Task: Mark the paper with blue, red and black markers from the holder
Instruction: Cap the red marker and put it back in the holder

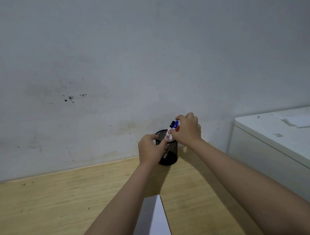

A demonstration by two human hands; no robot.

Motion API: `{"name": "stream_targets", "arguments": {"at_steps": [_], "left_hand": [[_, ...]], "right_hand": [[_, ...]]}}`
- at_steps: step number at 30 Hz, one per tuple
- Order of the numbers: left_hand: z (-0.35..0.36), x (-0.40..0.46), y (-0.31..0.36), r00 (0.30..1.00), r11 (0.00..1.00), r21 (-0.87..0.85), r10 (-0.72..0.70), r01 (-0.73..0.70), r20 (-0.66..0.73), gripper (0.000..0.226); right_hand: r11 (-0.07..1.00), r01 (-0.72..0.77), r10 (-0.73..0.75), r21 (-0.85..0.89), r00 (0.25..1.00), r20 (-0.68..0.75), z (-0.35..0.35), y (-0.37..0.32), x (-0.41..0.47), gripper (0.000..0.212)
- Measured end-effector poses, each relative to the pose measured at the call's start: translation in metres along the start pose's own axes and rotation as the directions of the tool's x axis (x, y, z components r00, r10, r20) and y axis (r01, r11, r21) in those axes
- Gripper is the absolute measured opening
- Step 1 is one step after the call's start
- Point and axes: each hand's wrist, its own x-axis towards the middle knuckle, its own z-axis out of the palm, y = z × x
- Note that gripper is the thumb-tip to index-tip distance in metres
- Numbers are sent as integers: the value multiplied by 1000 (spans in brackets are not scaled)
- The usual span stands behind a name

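On the left I see a bare stretch of wooden desk (56, 205) running up to a scuffed grey wall (111, 65); nothing there concerns me. Nearer the middle, close to me, the paper (157, 224) lies flat with one corner pointing away toward the far edge; I see no marks on the part that shows, though most of it runs out of view, so I judge the marking has not begun. Beyond it my left hand (149, 148) wraps the near-left side of the black mesh holder (168, 153), fingers curled onto its rim and wall; I take that as bracing it so it does not tip or slide while a marker comes out. The holder stands upright at the far edge of the desk, close to the wall. Just right of it my right hand (187, 130) is closed around the markers (172, 130) where they stick out of the holder; black, blue and red caps show at the top, bunched together. Their long axes run steeply upward, leaning slightly right and away, caps up; which single marker I am pinching I cannot tell. Far right sits a white cabinet (279, 146), well apart.
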Motion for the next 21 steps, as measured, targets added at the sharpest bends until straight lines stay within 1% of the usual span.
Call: {"name": "stream_targets", "arguments": {"at_steps": [4,9,13,15,17,19,20,21], "left_hand": [[2,-6,1,1000,1000,-20,14,-14,-5,36],[3,-4,-1,1000,1000,5,28,-28,-2,38],[2,-5,0,999,999,16,37,-37,-15,37],[2,-4,0,999,999,23,35,-35,-19,38],[2,-5,1,999,999,40,38,-37,-21,39],[2,-5,3,999,997,65,50,-49,-17,39],[1,-6,5,998,994,90,60,-59,-9,38],[1,-8,6,997,991,114,75,-75,2,36]], "right_hand": [[993,32,-29,-113,999,25,0,-4,7,42],[980,52,-56,-192,998,-12,2,-11,14,36],[954,130,-145,-271,989,-34,-1,-16,18,32],[953,149,-166,-263,985,-46,-4,-18,19,27],[976,163,-171,-146,984,-43,-7,-20,18,19],[980,167,-168,108,986,-5,-11,-23,15,15],[961,163,-173,226,985,26,-14,-25,13,15],[938,174,-192,298,981,31,-19,-27,10,19]]}}
